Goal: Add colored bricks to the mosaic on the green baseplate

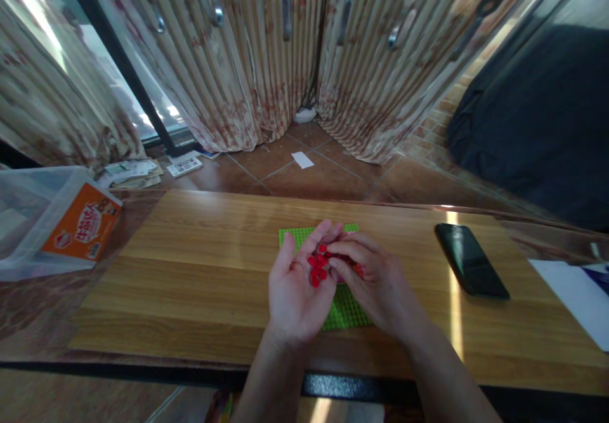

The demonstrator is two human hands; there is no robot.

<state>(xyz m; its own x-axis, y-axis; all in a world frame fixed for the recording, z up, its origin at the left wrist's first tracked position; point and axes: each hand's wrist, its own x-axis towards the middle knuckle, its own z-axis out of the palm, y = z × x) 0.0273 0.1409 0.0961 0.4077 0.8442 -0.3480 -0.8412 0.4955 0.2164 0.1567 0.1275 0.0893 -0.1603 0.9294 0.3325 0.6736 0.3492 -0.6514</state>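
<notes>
Red small bricks [318, 269] heaped in my left hand [294, 283], palm up, cupped open. My right hand [368, 277] pinching among them, above green baseplate [345, 305] on wooden table [200, 271]. Black phone [471, 259] well right.

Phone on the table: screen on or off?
Off. The phone lies flat on the wooden table, screen black; only a strip of light crosses it.

1. I see small red plastic bricks [318, 269], smooth and slightly glossy.
2. I see a studded green plastic baseplate [346, 309].
3. The varnished wooden tabletop [200, 264] shines beside a glossy black glass phone [471, 259].
</notes>
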